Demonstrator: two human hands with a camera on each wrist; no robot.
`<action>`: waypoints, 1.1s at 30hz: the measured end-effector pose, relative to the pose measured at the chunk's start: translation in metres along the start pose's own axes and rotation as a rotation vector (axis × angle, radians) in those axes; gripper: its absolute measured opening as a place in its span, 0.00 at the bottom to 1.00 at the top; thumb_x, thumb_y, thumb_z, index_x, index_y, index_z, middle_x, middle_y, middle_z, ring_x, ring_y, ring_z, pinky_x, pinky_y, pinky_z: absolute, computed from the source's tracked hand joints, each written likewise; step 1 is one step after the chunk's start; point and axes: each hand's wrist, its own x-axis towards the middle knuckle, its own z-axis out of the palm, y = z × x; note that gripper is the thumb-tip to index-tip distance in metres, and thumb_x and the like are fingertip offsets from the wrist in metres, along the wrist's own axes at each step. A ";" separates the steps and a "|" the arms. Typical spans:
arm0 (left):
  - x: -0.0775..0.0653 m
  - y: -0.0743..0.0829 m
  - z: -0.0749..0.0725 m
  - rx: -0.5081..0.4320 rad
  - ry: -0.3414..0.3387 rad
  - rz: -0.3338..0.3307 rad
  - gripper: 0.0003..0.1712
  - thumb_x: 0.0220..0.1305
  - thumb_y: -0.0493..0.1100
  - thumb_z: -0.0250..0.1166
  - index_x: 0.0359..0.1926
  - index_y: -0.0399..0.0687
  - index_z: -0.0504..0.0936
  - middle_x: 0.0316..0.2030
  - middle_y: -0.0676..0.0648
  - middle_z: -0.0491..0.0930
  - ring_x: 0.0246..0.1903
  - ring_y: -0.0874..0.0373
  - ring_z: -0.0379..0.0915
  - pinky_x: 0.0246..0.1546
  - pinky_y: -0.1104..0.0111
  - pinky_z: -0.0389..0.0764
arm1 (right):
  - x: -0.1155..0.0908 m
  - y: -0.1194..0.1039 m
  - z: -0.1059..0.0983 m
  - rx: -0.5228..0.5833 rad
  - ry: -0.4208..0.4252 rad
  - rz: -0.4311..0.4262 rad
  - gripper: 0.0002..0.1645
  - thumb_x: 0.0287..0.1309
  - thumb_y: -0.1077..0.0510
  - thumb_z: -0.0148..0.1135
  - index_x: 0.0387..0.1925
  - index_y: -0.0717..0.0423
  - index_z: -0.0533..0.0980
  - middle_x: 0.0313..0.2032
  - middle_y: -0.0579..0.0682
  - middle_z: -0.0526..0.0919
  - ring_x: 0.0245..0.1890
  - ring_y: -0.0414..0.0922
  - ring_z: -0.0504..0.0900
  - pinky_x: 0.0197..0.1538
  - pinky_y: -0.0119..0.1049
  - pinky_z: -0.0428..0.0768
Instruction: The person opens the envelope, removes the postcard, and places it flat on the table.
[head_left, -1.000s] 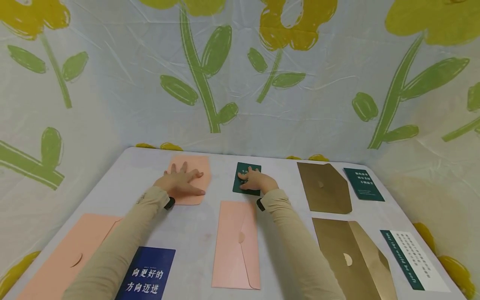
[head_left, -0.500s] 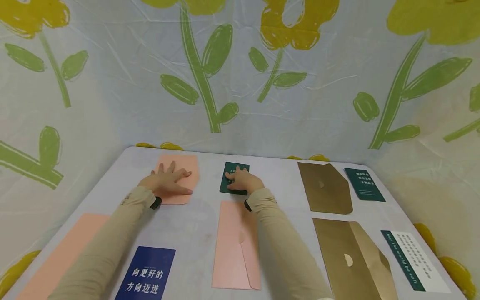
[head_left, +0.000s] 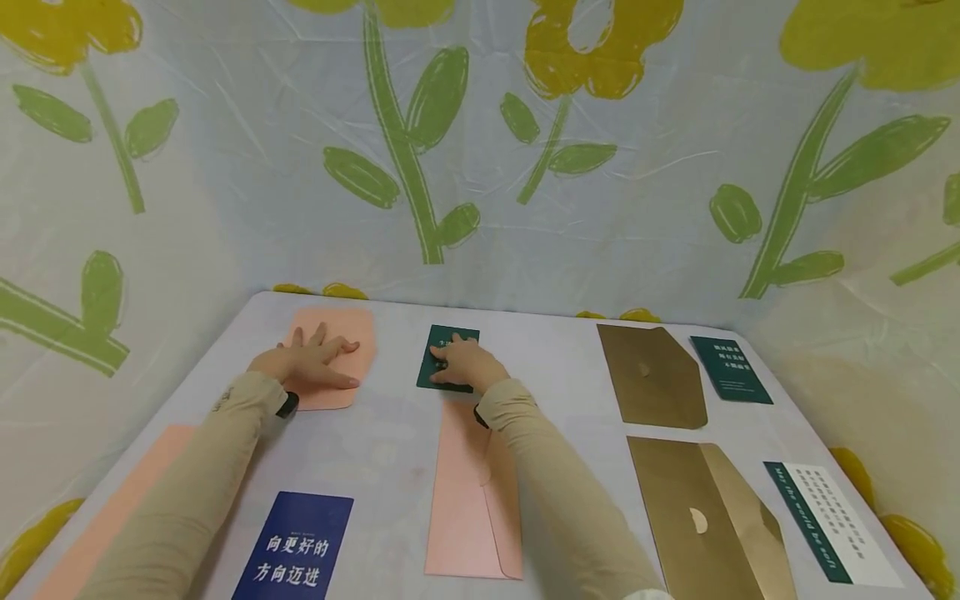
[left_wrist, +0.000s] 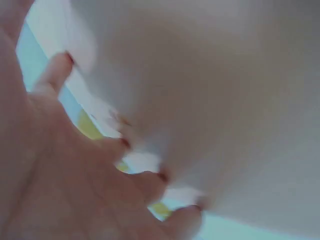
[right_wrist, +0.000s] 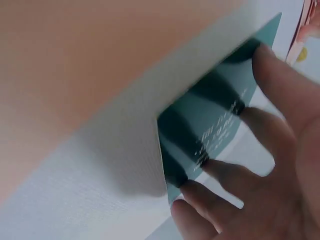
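Observation:
At the far left of the table, my left hand lies with spread fingers on a pink envelope. The left wrist view shows that hand with its fingertips down on a blurred pale surface. My right hand rests its spread fingertips on a dark green card with white writing, to the right of that envelope. In the right wrist view, the fingers touch the flat green card, and the thumb or an outer finger reaches near one corner. Part of the card's writing is covered.
Below the right hand lies a pink envelope, partly under the forearm. A blue card and another pink envelope lie front left. On the right are two gold envelopes, a green card and a white-and-green card.
Both hands have slid left across the table, the pink envelope moving under the left hand and the green card under the right. The other cards and envelopes stay in place.

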 end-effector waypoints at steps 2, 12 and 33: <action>-0.008 0.007 -0.001 0.014 0.009 -0.007 0.53 0.60 0.71 0.63 0.77 0.53 0.55 0.74 0.26 0.25 0.68 0.19 0.16 0.56 0.24 0.26 | -0.001 0.000 0.000 0.032 0.033 0.003 0.43 0.64 0.39 0.62 0.76 0.39 0.58 0.77 0.56 0.49 0.76 0.58 0.49 0.69 0.57 0.61; -0.033 0.042 0.021 0.312 0.181 0.082 0.30 0.74 0.50 0.55 0.70 0.42 0.67 0.66 0.23 0.61 0.67 0.24 0.53 0.59 0.31 0.58 | -0.014 0.016 0.006 0.136 0.055 -0.074 0.39 0.63 0.49 0.67 0.73 0.51 0.65 0.75 0.60 0.55 0.75 0.56 0.51 0.72 0.51 0.58; -0.019 0.020 0.012 0.102 0.017 -0.008 0.49 0.65 0.68 0.58 0.76 0.47 0.56 0.69 0.17 0.24 0.64 0.11 0.24 0.53 0.21 0.42 | -0.001 -0.042 0.009 0.027 0.024 -0.120 0.39 0.67 0.46 0.62 0.74 0.46 0.62 0.76 0.61 0.51 0.76 0.55 0.48 0.74 0.46 0.53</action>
